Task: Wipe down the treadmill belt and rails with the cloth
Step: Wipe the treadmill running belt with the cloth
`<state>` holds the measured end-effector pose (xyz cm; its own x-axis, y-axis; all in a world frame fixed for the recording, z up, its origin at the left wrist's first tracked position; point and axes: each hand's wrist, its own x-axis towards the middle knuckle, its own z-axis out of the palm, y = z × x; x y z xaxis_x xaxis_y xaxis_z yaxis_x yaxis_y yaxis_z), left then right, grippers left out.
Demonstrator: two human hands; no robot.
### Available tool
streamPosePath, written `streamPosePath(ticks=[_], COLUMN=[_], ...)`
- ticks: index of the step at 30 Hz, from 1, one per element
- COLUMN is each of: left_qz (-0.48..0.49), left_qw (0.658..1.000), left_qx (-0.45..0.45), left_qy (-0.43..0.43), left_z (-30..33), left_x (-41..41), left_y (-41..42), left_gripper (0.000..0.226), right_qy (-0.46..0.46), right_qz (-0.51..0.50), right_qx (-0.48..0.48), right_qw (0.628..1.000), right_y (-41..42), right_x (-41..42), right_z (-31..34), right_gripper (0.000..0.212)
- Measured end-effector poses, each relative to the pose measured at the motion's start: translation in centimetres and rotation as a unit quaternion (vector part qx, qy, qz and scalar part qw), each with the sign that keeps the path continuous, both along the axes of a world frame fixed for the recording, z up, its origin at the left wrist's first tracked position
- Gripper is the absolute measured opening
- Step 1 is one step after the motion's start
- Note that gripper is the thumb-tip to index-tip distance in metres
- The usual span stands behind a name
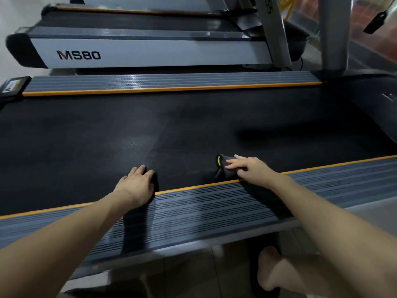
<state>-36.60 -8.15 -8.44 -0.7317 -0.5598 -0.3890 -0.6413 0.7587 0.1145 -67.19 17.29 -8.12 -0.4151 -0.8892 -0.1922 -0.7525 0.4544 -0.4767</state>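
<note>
The black treadmill belt (171, 130) runs across the middle of the view. A grey ribbed near rail (204, 207) with an orange edge lies in front of it, and a matching far rail (171, 82) lies behind. My right hand (249, 168) presses flat on a dark cloth (223, 166) with a yellow-green mark, on the belt by the near rail's edge. My left hand (137, 183) rests palm down on the belt's near edge, fingers together, with nothing visible in it.
A second treadmill marked MS80 (150, 52) stands beyond the far rail. Grey uprights (333, 33) rise at the upper right. A black tag (376, 21) hangs at the top right. My bare foot (270, 269) is on the tiled floor below the near rail.
</note>
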Motion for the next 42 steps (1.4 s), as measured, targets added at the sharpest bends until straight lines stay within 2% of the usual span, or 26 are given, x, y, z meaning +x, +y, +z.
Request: streamPosePath(ticks=[2,4,6,16,22,25,28,31,33,37,42], left_qz=[-0.004,-0.009,-0.012,-0.002,0.030,0.040,0.051,0.064,0.067,0.069,0.084], left_qw=[1.000,1.000,1.000,1.000,0.999,0.999,0.998,0.998,0.998,0.998,0.996], left_qx=[-0.001,-0.004,-0.007,-0.013,-0.019,-0.024,-0.020,-0.017,-0.015,-0.013,-0.016], left_qy=[0.002,0.004,0.007,0.013,0.003,0.002,0.000,-0.004,-0.005,-0.005,-0.001], left_z=[0.1,0.2,0.4,1.2,0.8,0.7,0.2,0.0,0.1,0.2,0.0], left_x=[-0.2,-0.4,-0.6,1.0,2.9,3.5,4.3,4.9,5.1,5.3,6.8], left_y=[0.2,0.4,0.7,0.9,0.8,0.3,-0.3,-0.7,-0.9,-1.2,-2.1], left_gripper=[0.052,0.051,0.050,0.052,0.051,0.051,0.052,0.053,0.053,0.053,0.052], right_qy=[0.030,0.093,0.108,0.122,0.061,0.027,0.045,0.111,0.113,0.117,0.080], right_qz=[-0.081,-0.145,-0.173,-0.203,-0.079,-0.055,-0.088,-0.183,-0.226,-0.243,-0.216], right_qx=[-0.030,0.008,0.065,0.096,0.027,0.010,0.025,0.069,0.081,0.065,0.052], right_qw=[0.996,0.985,0.977,0.967,0.995,0.998,0.995,0.974,0.964,0.961,0.972], right_y=[-0.1,-0.4,-0.8,-5.2,-12.5,-12.6,-10.0,-6.7,-6.1,-8.8,-14.0], right_x=[1.3,2.5,3.4,8.0,17.5,16.8,12.4,8.6,8.1,10.8,15.9], right_z=[0.0,-0.3,-0.7,-1.4,-2.2,-1.5,-1.3,-1.0,-1.1,-1.9,-2.1], right_gripper=[0.030,0.043,0.056,0.045,0.039,0.035,0.033,0.033,0.033,0.032,0.031])
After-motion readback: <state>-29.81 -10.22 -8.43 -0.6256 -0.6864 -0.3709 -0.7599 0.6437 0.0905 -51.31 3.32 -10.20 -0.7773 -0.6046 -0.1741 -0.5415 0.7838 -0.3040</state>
